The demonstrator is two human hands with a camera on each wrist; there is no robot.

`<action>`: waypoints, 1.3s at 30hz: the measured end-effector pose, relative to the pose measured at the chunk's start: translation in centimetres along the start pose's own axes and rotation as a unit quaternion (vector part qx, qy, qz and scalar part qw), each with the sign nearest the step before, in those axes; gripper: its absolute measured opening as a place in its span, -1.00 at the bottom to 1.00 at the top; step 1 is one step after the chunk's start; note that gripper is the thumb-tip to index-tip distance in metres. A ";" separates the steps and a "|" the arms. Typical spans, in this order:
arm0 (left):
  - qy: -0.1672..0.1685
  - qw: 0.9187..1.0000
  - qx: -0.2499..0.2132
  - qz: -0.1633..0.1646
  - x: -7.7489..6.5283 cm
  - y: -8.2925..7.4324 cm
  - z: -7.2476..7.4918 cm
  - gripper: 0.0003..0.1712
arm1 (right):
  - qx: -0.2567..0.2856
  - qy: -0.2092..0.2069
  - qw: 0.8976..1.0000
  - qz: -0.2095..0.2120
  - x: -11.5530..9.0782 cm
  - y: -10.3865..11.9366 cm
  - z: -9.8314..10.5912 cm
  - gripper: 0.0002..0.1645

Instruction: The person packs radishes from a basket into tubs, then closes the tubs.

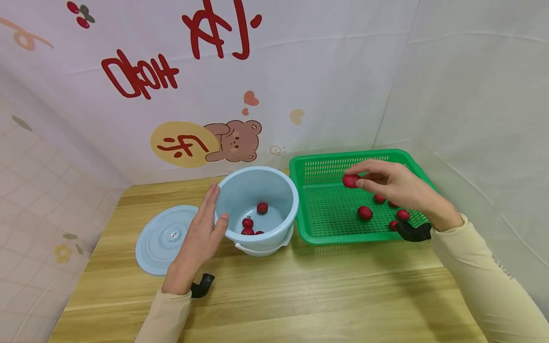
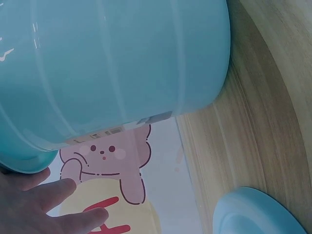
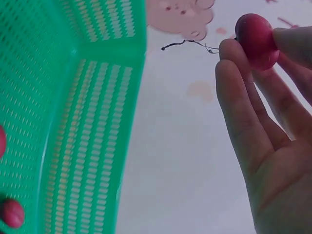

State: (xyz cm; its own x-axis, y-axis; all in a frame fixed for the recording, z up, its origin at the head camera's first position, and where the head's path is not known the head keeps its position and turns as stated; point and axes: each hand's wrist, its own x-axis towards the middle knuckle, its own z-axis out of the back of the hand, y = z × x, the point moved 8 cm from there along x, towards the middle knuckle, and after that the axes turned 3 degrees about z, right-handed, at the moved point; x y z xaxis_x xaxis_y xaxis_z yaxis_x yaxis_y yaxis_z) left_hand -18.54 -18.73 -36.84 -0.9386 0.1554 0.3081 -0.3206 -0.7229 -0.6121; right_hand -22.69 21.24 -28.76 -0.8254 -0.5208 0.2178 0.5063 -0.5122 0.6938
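My right hand [image 1: 392, 183] pinches a small round red radish [image 1: 350, 181] between thumb and fingertips, above the green basket [image 1: 309, 237]. In the right wrist view a thin dark root trails from this radish [image 3: 256, 41]. Several more radishes [image 1: 365, 213] lie on the basket's floor. Left of it stands a light blue bucket [image 1: 257, 172], with several radishes [image 1: 262, 207] at its bottom. My left hand [image 1: 201, 238] rests against the bucket's left rim, its fingers extended. The left wrist view shows the bucket's ribbed side [image 2: 117, 63] and the spread fingers [image 2: 53, 192] by the rim.
A light blue lid [image 1: 160, 238] lies on the wooden table [image 1: 300, 295], left of the bucket and partly behind my left hand. The bucket's white handle [image 1: 266, 250] hangs down in front. Behind the table is a printed white cloth [image 1: 334, 85], with more cloth at both sides.
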 end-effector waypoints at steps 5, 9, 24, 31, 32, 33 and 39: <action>0.000 1.000 -0.001 0.001 -0.1 0.1 0.0 -0.20 | 0.012 -0.020 0.999 0.038 0.0 1.9 -0.8 -0.60; -0.002 1.000 -0.004 -0.001 -0.1 0.1 0.0 -0.20 | 0.031 -0.032 0.997 0.068 0.0 3.3 -1.5 -0.58; 0.000 1.000 -0.007 -0.004 -0.1 -0.1 -0.1 -0.21 | 0.075 -0.096 0.981 0.148 0.4 7.6 -4.5 -0.53; 0.000 1.000 -0.004 -0.003 -0.1 -0.2 0.0 -0.21 | 0.099 -0.101 0.974 0.175 0.9 9.4 -6.5 -0.50; 0.000 1.000 -0.004 -0.003 -0.1 -0.2 0.0 -0.21 | 0.098 -0.102 0.973 0.180 1.0 9.6 -6.8 -0.50; 0.000 1.000 -0.004 -0.002 -0.1 -0.2 0.0 -0.21 | 0.098 -0.101 0.973 0.185 1.1 9.9 -7.1 -0.50; -0.002 1.000 -0.004 -0.002 -0.1 -0.2 0.1 -0.21 | 0.079 -0.097 0.972 0.199 2.0 10.9 -9.0 -0.51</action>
State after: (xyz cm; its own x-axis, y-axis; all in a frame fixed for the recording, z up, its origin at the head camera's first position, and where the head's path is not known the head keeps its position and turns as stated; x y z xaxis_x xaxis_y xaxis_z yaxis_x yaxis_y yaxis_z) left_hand -18.41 -18.66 -36.72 -0.9366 0.1557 0.3139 -0.3257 -0.7171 -0.6162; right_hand -16.57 8.55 -26.95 -0.6118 -0.5090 0.6055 0.7631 -0.1781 0.6213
